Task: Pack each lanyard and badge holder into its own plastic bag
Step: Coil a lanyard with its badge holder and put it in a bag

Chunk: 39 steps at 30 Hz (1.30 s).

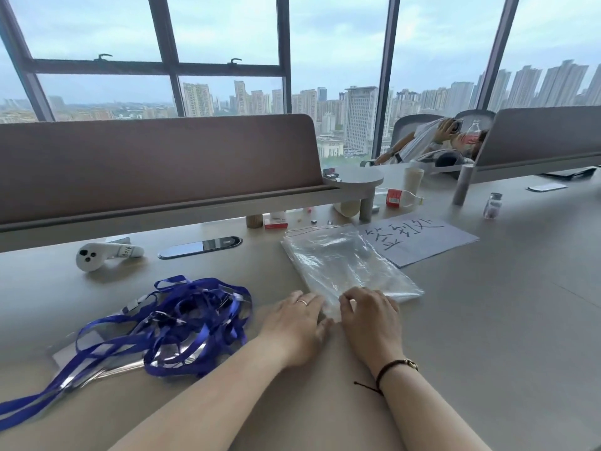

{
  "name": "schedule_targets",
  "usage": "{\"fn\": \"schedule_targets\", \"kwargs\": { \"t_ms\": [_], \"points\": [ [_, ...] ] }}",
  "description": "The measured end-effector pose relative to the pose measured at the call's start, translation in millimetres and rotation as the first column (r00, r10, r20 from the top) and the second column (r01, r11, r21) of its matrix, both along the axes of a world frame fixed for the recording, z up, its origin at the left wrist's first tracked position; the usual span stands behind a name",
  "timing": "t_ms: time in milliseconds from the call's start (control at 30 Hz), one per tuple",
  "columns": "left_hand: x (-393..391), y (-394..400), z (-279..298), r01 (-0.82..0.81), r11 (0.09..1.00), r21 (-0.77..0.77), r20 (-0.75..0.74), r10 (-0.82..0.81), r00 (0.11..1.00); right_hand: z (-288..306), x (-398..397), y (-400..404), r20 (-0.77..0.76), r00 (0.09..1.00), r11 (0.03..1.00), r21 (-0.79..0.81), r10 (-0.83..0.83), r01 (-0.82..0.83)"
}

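Both hands, left hand [297,323] and right hand [369,315], pinch the plastic-bag stack's [344,265] near edge at frame centre, apparently separating one; next, fetch a blue lanyard [182,320].

Beige desk [487,320]; grey divider [146,164]; tall windows [221,34], overcast skyline

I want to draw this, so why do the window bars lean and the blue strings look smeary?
In the head view, the wide-angle lens bends straight window bars so they lean; the blue lanyards look a little blurred, most near the picture's left edge; soft daylight from the cloudy sky glints off the plastic bags by the left hand and right hand.
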<state>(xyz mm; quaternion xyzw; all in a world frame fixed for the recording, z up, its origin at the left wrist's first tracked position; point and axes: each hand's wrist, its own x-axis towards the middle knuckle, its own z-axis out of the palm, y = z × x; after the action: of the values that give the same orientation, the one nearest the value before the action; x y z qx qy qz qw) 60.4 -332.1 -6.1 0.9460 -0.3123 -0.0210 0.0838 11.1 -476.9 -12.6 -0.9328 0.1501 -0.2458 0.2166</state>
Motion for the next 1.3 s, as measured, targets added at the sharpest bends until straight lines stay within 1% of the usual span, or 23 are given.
{"fn": "schedule_targets", "kwargs": {
  "t_ms": [67, 100, 133, 167, 200, 233, 300, 333, 367, 400, 433, 500, 633, 700, 767, 800, 867, 967, 1000, 1067, 1167, 1233, 1300],
  "points": [
    [1, -4, -3, -0.041, 0.997, -0.070, -0.047, 0.038, 0.998, 0, 1, 0, 0.074, 0.997, 0.999, 0.038, 0.015, -0.018],
    [1, -6, -4, -0.072, 0.983, -0.170, -0.079, 0.060, 0.995, -1, 1, 1, 0.095, 0.995, 0.998, 0.045, 0.032, -0.036],
    [-1, -8, -2, -0.122, 0.943, -0.310, -0.135, 0.084, 0.987, -1, -1, 3, 0.108, 0.993, 0.997, 0.051, 0.053, -0.058],
    [-4, -9, 4, -0.188, 0.872, -0.452, -0.201, 0.106, 0.974, -1, -3, 5, 0.123, 0.989, 0.994, 0.062, 0.077, -0.085],
    [-7, -9, 12, -0.260, 0.801, -0.539, -0.275, 0.124, 0.953, -1, -6, 7, 0.144, 0.984, 0.990, 0.080, 0.104, -0.117],
    [-10, -10, 20, -0.315, 0.756, -0.574, -0.339, 0.131, 0.932, 0, -11, 10, 0.172, 0.976, 0.981, 0.112, 0.136, -0.157],
    [-12, -6, 34, -0.409, 0.680, -0.609, -0.448, 0.131, 0.884, 6, -24, 19, 0.212, 0.953, 0.943, 0.207, 0.215, -0.259],
    [-12, -4, 37, -0.482, 0.604, -0.634, -0.533, 0.110, 0.839, 10, -31, 25, 0.211, 0.943, 0.921, 0.241, 0.258, -0.306],
    [-11, -1, 38, -0.577, 0.491, -0.653, -0.634, 0.062, 0.771, 14, -40, 32, 0.210, 0.930, 0.901, 0.256, 0.301, -0.349],
    [-13, 4, 41, -0.673, 0.374, -0.638, -0.725, 0.004, 0.689, 17, -48, 38, 0.220, 0.913, 0.881, 0.260, 0.344, -0.394],
    [-13, 11, 42, -0.743, 0.286, -0.605, -0.780, -0.027, 0.625, 20, -57, 44, 0.236, 0.893, 0.862, 0.256, 0.383, -0.438],
    [-14, 28, 46, -0.807, 0.196, -0.557, -0.827, -0.037, 0.561, 24, -74, 55, 0.253, 0.859, 0.835, 0.230, 0.444, -0.499],
    [-19, 75, 58, -0.838, 0.089, -0.538, -0.843, -0.065, 0.534, 26, -106, 68, 0.204, 0.816, 0.796, 0.189, 0.541, -0.575],
    [-22, 102, 62, -0.851, 0.023, -0.524, -0.848, -0.112, 0.519, 21, -117, 67, 0.192, 0.817, 0.794, 0.196, 0.544, -0.575],
    [-28, 130, 64, -0.844, -0.050, -0.533, -0.833, -0.139, 0.535, 16, -127, 65, 0.190, 0.831, 0.807, 0.207, 0.522, -0.554],
    [-33, 142, 65, -0.839, -0.072, -0.540, -0.826, -0.144, 0.544, 14, -132, 63, 0.183, 0.840, 0.815, 0.207, 0.511, -0.541],
    [-44, 167, 68, -0.827, -0.075, -0.557, -0.815, -0.144, 0.561, 14, -140, 61, 0.137, 0.858, 0.835, 0.199, 0.494, -0.513],
    [-64, 202, 71, -0.806, -0.086, -0.586, -0.793, -0.143, 0.592, 15, -149, 60, 0.039, 0.880, 0.870, 0.138, 0.473, -0.473],
    [-72, 213, 72, -0.796, -0.075, -0.600, -0.786, -0.128, 0.605, 15, -151, 59, 0.021, 0.890, 0.882, 0.120, 0.456, -0.455],
    [-90, 229, 73, -0.777, -0.010, -0.629, -0.773, -0.090, 0.628, 18, -155, 59, -0.016, 0.903, 0.898, 0.113, 0.429, -0.425],
    [-127, 244, 72, -0.755, 0.154, -0.637, -0.769, -0.052, 0.637, 19, -157, 57, -0.057, 0.913, 0.912, 0.102, 0.404, -0.397],
    [-152, 249, 70, -0.734, 0.259, -0.627, -0.762, -0.011, 0.647, 22, -154, 60, -0.122, 0.925, 0.932, 0.096, 0.359, -0.350],
    [-175, 252, 64, -0.696, 0.317, -0.644, -0.729, 0.022, 0.684, 27, -153, 80, -0.153, 0.933, 0.945, 0.073, 0.326, -0.319]
  ]
}}
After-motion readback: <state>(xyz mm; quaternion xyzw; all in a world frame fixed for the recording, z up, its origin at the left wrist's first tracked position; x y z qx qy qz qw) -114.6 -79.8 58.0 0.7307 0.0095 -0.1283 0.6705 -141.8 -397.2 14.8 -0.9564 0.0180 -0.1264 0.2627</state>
